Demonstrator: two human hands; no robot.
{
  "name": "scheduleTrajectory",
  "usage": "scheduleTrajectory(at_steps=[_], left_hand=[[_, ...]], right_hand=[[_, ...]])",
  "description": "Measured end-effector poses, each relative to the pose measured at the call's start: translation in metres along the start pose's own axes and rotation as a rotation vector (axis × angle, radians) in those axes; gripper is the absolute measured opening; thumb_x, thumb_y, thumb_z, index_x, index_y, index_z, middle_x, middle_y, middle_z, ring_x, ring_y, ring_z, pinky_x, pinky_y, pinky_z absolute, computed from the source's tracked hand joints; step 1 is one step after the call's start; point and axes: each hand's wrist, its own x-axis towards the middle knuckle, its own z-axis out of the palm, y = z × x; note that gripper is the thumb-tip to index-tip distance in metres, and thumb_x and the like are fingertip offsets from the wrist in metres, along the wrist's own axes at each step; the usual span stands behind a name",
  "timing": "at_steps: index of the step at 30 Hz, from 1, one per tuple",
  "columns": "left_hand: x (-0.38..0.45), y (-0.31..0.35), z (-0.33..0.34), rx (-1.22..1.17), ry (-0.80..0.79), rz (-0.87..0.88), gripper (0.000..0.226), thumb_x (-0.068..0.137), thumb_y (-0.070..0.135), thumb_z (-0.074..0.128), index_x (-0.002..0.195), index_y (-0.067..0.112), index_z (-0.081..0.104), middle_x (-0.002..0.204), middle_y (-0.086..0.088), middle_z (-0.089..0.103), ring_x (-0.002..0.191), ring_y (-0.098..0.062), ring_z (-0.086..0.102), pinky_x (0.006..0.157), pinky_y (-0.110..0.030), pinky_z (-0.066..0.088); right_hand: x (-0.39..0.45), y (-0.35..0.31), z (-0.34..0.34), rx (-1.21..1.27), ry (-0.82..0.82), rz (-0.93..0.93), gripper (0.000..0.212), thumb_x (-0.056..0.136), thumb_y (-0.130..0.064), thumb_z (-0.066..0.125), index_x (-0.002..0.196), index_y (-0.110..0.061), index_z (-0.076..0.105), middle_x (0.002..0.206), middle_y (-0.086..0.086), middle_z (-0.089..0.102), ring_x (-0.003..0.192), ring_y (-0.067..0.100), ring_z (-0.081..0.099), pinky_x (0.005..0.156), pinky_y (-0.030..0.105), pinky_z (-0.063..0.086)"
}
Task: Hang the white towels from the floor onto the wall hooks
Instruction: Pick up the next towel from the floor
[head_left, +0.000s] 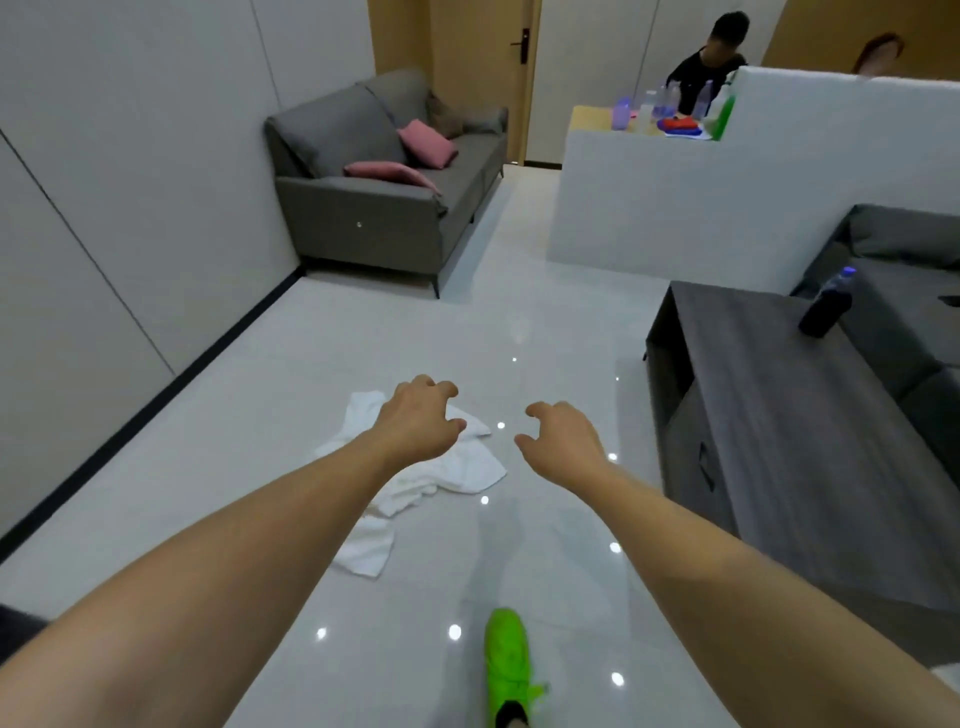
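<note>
- white towels (457, 470) were found crumpled on the pale glossy floor (322, 364), spread in a loose heap from beneath the left hand down towards the left forearm.
- left hand (423, 418) was held out above the towels, palm down, fingers loosely curled and grasping nothing; whether it touched the cloth could not be told.
- right hand (563, 441) was held out beside it, over bare floor just to the right of the towels, fingers likewise loosely curled and empty.
- a bright green shoe (506, 660) was seen on the floor below the hands, well apart from the towels.
- a grey sofa (374, 208) with pink cushions (426, 143) stood against the left wall, further back.
- a dark wooden cabinet (769, 415) stood to the right, with a dark bottle (826, 304) on its top.
- a white partition (649, 197) was noted behind, with bottles and cloths on a counter (587, 119) and a seated person (709, 62) in black beyond it.
</note>
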Motion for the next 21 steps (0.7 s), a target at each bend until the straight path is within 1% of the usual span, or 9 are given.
scheduleTrajectory(at_steps=[2, 4, 6, 10, 11, 13, 16, 19, 21], left_hand=[[0.031, -0.032, 0.008, 0.0, -0.011, -0.055, 0.054, 0.092, 0.04, 0.056, 0.142, 0.023, 0.044, 0.146, -0.008, 0.039, 0.134, -0.029, 0.036, 0.105, -0.042, 0.038], [0.066, -0.063, 0.017, -0.004, -0.028, -0.111, 0.053, 0.092, 0.039, 0.056, 0.142, 0.023, 0.045, 0.145, -0.007, 0.04, 0.132, -0.028, 0.038, 0.104, -0.041, 0.039], [0.102, -0.093, 0.028, -0.013, -0.059, -0.172, 0.053, 0.092, 0.038, 0.056, 0.142, 0.022, 0.045, 0.143, -0.008, 0.041, 0.13, -0.028, 0.04, 0.103, -0.041, 0.04], [0.165, -0.153, 0.053, -0.04, -0.165, -0.32, 0.052, 0.092, 0.036, 0.057, 0.14, 0.02, 0.047, 0.138, -0.01, 0.045, 0.126, -0.029, 0.043, 0.1, -0.038, 0.04], [0.178, -0.168, 0.059, -0.044, -0.189, -0.357, 0.052, 0.092, 0.036, 0.057, 0.14, 0.019, 0.047, 0.137, -0.011, 0.046, 0.125, -0.03, 0.044, 0.1, -0.038, 0.04], [0.198, -0.198, 0.074, -0.066, -0.22, -0.427, 0.051, 0.092, 0.036, 0.058, 0.139, 0.018, 0.048, 0.137, -0.013, 0.046, 0.124, -0.031, 0.046, 0.1, -0.037, 0.04], [0.218, -0.243, 0.1, -0.116, -0.233, -0.527, 0.049, 0.091, 0.032, 0.059, 0.137, 0.016, 0.05, 0.137, -0.015, 0.047, 0.122, -0.032, 0.048, 0.097, -0.035, 0.04], [0.23, -0.291, 0.138, -0.164, -0.244, -0.615, 0.049, 0.091, 0.029, 0.061, 0.136, 0.013, 0.052, 0.134, -0.016, 0.05, 0.117, -0.033, 0.052, 0.095, -0.034, 0.04], [0.236, -0.327, 0.172, -0.191, -0.268, -0.668, 0.049, 0.09, 0.03, 0.062, 0.135, 0.014, 0.052, 0.134, -0.016, 0.051, 0.119, -0.033, 0.051, 0.097, -0.034, 0.039]], right_hand=[[0.041, -0.007, 0.026, 0.018, -0.04, -0.03, 0.047, 0.091, -0.033, 0.056, 0.135, -0.016, 0.053, 0.126, 0.01, 0.054, 0.113, 0.029, 0.055, 0.087, 0.034, 0.046], [0.087, -0.013, 0.055, 0.045, -0.097, -0.045, 0.049, 0.09, -0.031, 0.057, 0.137, -0.016, 0.052, 0.127, 0.01, 0.054, 0.115, 0.029, 0.055, 0.088, 0.033, 0.045], [0.133, -0.018, 0.083, 0.059, -0.169, -0.044, 0.048, 0.09, -0.031, 0.057, 0.135, -0.014, 0.053, 0.125, 0.01, 0.056, 0.114, 0.028, 0.056, 0.086, 0.033, 0.045], [0.217, -0.027, 0.14, 0.09, -0.325, 0.003, 0.04, 0.089, -0.028, 0.058, 0.119, -0.003, 0.06, 0.115, 0.013, 0.064, 0.105, 0.03, 0.06, 0.085, 0.037, 0.049], [0.235, -0.028, 0.154, 0.094, -0.355, 0.018, 0.039, 0.089, -0.028, 0.058, 0.118, -0.002, 0.061, 0.113, 0.014, 0.065, 0.103, 0.031, 0.061, 0.085, 0.037, 0.049], [0.266, -0.032, 0.185, 0.098, -0.421, 0.034, 0.041, 0.089, -0.029, 0.059, 0.122, -0.005, 0.061, 0.116, 0.012, 0.065, 0.107, 0.029, 0.061, 0.084, 0.034, 0.047], [0.3, -0.041, 0.238, 0.106, -0.536, 0.061, 0.049, 0.09, -0.033, 0.06, 0.133, -0.009, 0.057, 0.126, 0.01, 0.063, 0.119, 0.027, 0.056, 0.091, 0.03, 0.044], [0.317, -0.051, 0.301, 0.094, -0.634, 0.114, 0.048, 0.089, -0.035, 0.061, 0.131, -0.012, 0.059, 0.124, 0.009, 0.065, 0.118, 0.026, 0.057, 0.093, 0.031, 0.043], [0.322, -0.055, 0.351, 0.097, -0.69, 0.157, 0.047, 0.088, -0.035, 0.061, 0.13, -0.014, 0.059, 0.122, 0.007, 0.065, 0.117, 0.025, 0.057, 0.092, 0.03, 0.043]])
